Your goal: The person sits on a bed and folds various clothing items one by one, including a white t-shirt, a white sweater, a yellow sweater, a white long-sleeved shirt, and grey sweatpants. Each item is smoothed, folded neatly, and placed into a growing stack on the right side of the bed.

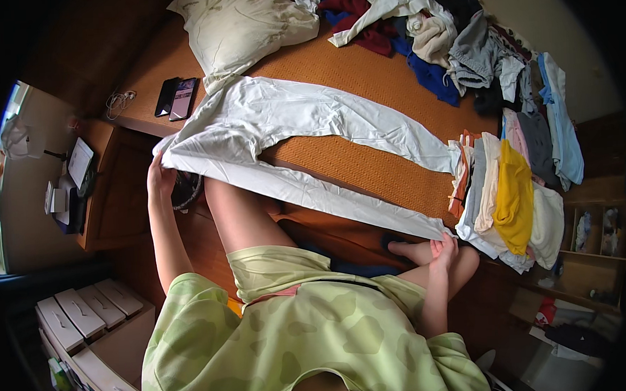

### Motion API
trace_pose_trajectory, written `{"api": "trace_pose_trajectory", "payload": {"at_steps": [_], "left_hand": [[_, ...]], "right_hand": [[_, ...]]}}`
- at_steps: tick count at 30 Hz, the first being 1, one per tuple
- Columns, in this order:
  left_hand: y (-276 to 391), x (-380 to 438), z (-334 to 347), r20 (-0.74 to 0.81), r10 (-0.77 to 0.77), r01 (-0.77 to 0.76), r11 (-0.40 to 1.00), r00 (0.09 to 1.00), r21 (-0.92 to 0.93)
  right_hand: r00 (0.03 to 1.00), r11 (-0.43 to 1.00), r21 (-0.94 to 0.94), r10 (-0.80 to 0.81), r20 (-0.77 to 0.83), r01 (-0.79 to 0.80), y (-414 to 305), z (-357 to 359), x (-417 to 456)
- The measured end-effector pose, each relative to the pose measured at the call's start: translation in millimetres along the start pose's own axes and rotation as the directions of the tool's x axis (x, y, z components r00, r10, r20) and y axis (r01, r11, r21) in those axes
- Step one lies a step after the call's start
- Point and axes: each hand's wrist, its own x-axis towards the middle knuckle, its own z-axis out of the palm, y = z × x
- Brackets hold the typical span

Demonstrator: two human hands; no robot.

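Note:
White trousers [309, 106] lie spread across a woven bed mat [338, 165], the waist to the left and both legs reaching right. My left hand [161, 176] grips the waist end, which is lifted off the mat and partly blurred. At the right, my right hand [443, 250] pinches the hem of the nearer leg. That leg is stretched straight between my hands along the bed's near edge. The farther leg lies wrinkled, its end touching a row of folded clothes [481, 188]. My left fingers are partly hidden by the cloth.
A pillow [248, 28] and two phones [177, 99] lie beyond the waist end, with white wired earphones [121, 103] nearby. Loose clothes [432, 38] are heaped at the back right. A yellow folded garment [513, 197] stands out in the row. A drawer cabinet [96, 325] is at lower left.

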Motion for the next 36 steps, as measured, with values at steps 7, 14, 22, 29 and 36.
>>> {"api": "trace_pose_trajectory", "payload": {"at_steps": [7,14,22,29,36], "left_hand": [[5.0,-0.6,-32.6,-0.019,0.142,-0.143,0.979,0.990,-0.145],[-7.2,69.5,55.7,-0.028,0.240,-0.241,0.970,0.970,-0.035],[-102.2,117.0,156.4,0.314,-0.018,-0.221,0.675,0.949,0.704],[-144.1,118.5,98.1,0.679,0.048,-0.629,-0.334,0.732,0.702],[-159.2,47.7,163.4,0.669,-0.007,-0.611,-0.413,0.743,0.675]], "right_hand": [[0.996,0.992,0.121,-0.027,0.086,0.017,-19.6,42.1,-4.4],[0.994,0.983,0.145,-0.113,-0.004,0.113,-53.3,134.0,71.5],[0.823,0.555,-0.638,-0.513,0.243,0.535,-45.4,164.7,164.4],[0.754,0.061,-0.876,-0.539,0.375,0.479,-31.6,165.4,172.9],[0.818,0.231,-0.892,-0.531,0.219,0.388,-49.3,163.9,178.3]]}}
